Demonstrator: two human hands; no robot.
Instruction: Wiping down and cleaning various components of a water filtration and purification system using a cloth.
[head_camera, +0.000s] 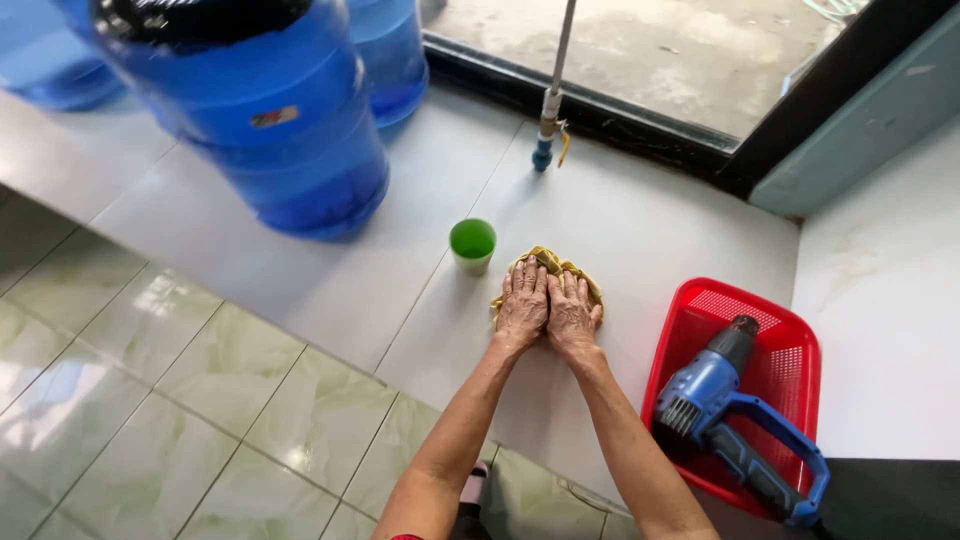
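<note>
My left hand (523, 302) and my right hand (572, 312) lie side by side, palms down, pressing on a crumpled yellow cloth (553, 264) on the white tiled ledge (330, 270). Both hands have their fingers stretched forward over the cloth, which shows only at its far edge and sides. A small green cup (472, 245) stands just left of the cloth, a short gap from my left hand.
A red plastic basket (790, 340) to the right holds a blue heat gun (735, 420). Large blue water jugs (270, 130) stand at the back left. A pole with a blue tip (548, 110) rests by the black door sill (600, 120). Greenish floor tiles (150, 400) lie lower left.
</note>
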